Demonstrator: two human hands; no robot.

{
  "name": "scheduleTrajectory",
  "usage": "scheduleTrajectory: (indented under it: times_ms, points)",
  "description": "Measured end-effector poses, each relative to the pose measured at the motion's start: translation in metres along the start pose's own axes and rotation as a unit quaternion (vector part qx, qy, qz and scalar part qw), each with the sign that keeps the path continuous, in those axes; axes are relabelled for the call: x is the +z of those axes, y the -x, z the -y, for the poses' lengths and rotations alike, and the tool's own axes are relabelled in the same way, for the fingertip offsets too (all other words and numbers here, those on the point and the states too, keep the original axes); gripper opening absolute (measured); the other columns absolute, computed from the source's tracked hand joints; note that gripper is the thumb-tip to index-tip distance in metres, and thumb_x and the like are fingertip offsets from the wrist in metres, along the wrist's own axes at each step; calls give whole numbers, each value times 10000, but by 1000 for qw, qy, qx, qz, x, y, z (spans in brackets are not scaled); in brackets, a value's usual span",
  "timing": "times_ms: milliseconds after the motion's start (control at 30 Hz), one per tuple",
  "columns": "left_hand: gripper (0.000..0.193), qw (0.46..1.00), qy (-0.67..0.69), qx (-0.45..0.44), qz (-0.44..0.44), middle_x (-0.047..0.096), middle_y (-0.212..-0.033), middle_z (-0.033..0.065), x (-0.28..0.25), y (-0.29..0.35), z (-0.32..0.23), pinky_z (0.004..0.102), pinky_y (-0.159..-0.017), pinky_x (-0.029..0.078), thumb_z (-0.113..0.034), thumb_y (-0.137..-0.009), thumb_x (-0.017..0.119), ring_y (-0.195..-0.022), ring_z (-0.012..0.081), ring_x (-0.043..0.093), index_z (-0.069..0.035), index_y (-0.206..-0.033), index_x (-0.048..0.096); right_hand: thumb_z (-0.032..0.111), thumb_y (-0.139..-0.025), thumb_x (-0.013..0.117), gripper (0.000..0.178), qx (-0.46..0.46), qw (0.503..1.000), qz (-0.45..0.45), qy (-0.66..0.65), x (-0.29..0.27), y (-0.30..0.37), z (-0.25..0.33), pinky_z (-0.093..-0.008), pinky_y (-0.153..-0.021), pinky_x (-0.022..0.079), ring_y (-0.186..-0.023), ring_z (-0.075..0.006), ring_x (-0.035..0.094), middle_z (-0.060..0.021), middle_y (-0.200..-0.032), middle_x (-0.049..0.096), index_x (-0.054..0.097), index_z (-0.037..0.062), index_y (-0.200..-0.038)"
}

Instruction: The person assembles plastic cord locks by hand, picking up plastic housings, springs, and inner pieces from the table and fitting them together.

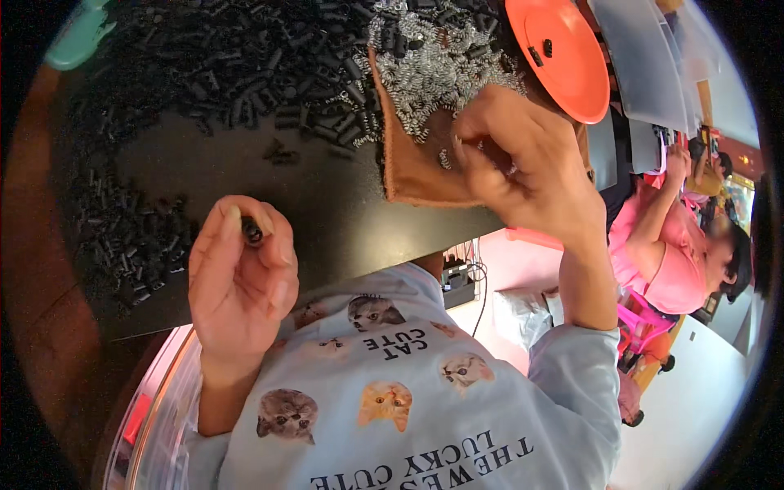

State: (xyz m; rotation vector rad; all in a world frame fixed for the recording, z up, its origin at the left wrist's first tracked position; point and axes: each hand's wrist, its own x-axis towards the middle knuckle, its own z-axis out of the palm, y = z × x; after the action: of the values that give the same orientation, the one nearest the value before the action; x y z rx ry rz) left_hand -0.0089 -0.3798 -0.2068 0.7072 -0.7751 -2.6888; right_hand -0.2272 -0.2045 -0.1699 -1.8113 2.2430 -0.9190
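My left hand [241,278] is raised at the table's near edge, its thumb and fingers closed around a small black cylindrical part [251,232] whose hollow end faces up. Over a brown cloth [408,180] on the right, my right hand [531,155] is curled with thumb and forefinger close together. Whatever may be between those fingertips is too small to make out. Beside them one small metal spring [445,158] lies on the cloth, and a heap of silvery coil springs [437,69] covers its far part.
Loose black plastic parts [269,73] spread across the far side of the dark table [351,212], with smaller black pieces [122,237] at left. An orange plate [563,73] holds two black parts. Other people, one in a pink shirt [678,261], sit to the right.
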Motion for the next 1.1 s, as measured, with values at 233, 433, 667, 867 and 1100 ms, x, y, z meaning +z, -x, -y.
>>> scheduleTrajectory:
  times_ms: [233, 433, 667, 867, 1100]
  points:
    - [257, 997, 18, -72, 5, 550, -796, 104, 7, 6, 2, 215, -409, 362, -238, -1052, 359, -501, 100, 462, -19, -1002, 485, -112, -742, 686, 210, 2, 948, -12, -317, 38, -13, 51, -246, -537, 432, -655, -145, 565, -106, -873, 604, 668, -12, -926]
    - [259, 994, 52, -96, -6, 636, -762, 89, 6, 9, 4, 209, -408, 354, -245, -1057, 357, -489, 101, 475, -35, -1030, 506, -106, -742, 703, 217, -32, 935, -78, -346, 76, -20, 59, -241, -539, 437, -646, -132, 554, -97, -892, 568, 685, -15, -939]
    - [257, 995, 77, -70, 2, 651, -774, 98, -6, 11, 5, 205, -394, 344, -254, -1052, 392, -477, 92, 483, -31, -1016, 515, -66, -664, 695, 221, -100, 976, -111, -159, 83, -22, 67, -278, -450, 430, -561, -185, 560, -110, -806, 563, 676, -27, -881]
    - [261, 998, 34, -44, 22, 645, -784, 93, -10, 12, 7, 211, -390, 331, -257, -1044, 419, -466, 91, 466, -19, -1011, 521, -74, -680, 720, 188, -60, 986, -56, -142, 79, -19, 73, -281, -437, 412, -538, -176, 541, -102, -760, 549, 643, -19, -842]
    - [256, 999, 8, -29, 21, 638, -772, 88, -11, 13, 5, 215, -403, 337, -249, -1037, 444, -464, 87, 442, -8, -1019, 528, 45, -779, 699, 131, -43, 982, -45, -179, 81, -24, 76, -371, -403, 419, -502, -260, 509, -105, -767, 465, 587, -12, -820]
